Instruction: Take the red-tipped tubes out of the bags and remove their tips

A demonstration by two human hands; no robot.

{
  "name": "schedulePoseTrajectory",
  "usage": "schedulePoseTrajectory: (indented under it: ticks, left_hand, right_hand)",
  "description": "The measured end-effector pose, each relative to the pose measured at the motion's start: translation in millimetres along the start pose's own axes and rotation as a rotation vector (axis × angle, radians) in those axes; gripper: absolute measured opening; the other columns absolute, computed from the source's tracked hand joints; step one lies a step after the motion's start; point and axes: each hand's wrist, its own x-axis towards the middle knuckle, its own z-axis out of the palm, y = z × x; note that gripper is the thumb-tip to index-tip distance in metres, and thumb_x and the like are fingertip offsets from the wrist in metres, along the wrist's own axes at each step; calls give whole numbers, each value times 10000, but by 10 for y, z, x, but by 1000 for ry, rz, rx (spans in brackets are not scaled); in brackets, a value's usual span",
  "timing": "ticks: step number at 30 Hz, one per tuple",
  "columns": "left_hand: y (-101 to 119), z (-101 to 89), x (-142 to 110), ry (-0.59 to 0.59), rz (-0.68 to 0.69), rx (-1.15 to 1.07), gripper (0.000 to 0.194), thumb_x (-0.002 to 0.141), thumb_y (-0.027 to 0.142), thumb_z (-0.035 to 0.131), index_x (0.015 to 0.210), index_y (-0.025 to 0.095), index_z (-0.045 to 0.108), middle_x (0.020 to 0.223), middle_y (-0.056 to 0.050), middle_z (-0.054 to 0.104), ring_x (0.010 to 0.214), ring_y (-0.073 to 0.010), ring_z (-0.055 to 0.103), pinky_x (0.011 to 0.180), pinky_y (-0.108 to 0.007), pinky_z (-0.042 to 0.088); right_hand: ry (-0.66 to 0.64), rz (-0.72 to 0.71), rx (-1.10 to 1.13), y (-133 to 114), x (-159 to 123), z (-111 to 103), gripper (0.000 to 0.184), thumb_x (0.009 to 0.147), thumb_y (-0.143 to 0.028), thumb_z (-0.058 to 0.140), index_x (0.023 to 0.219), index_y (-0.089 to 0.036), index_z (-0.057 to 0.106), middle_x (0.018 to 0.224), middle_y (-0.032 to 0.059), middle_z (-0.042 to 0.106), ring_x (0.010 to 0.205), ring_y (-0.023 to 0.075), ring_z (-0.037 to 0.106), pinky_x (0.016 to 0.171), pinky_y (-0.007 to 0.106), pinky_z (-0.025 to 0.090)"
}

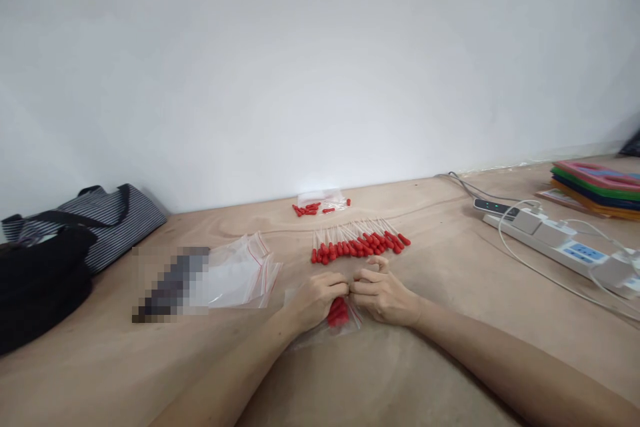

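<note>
A clear zip bag (320, 335) with red pieces (339, 312) inside it lies in front of me, partly covered by my hands. My left hand (320, 293) is closed at the bag's far edge, its fingers curled. From the right, my right hand (383, 295) meets it, fingers bent and pinching at the same spot near the red zip line. What exactly lies between the fingertips is hidden. Just beyond the hands, a row of pale sticks with red heads (357, 245) rests on the table, the heads towards me.
Several loose red pieces (307, 209) lie by another clear bag (323, 197) near the wall. Flat zip bags (235, 273) are stacked at left beside a pixelated dark object (173, 283) and a striped bag (125, 220). A power strip (565, 247) with cables and coloured boards (595, 187) are at right.
</note>
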Motion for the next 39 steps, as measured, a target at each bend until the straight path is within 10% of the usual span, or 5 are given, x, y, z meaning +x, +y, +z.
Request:
schedulePoseTrajectory:
  ticks: [14, 25, 39]
  left_hand:
    - [79, -241, -171, 29, -358, -211, 302, 829, 211, 424, 1128, 190, 459, 1140, -63, 538, 1053, -166, 500, 913, -312, 403]
    - [300, -345, -507, -224, -525, -232, 576, 776, 339, 494, 1306, 217, 303, 1326, -76, 414, 1232, -248, 346, 1038, -470, 242]
    - [219, -266, -484, -160, -408, -254, 455, 818, 270, 458, 1266, 253, 379, 1279, -44, 478, 1191, -202, 412, 1045, -473, 236]
  right_hand:
    - [-240, 207, 259, 107, -41, -191, 109, 769, -212, 464, 755, -190, 569, 739, 8, 581, 812, 156, 450, 795, 376, 204]
    - [-320, 632, 477, 29, -4, -70, 176, 811, -320, 511, 759, -236, 657, 721, 2, 549, 777, 145, 448, 748, 338, 229]
    - [-207, 488, 698, -1, -24, -133, 273, 801, -417, 513, 940, -229, 655, 739, 16, 530, 694, 114, 487, 639, 240, 375]
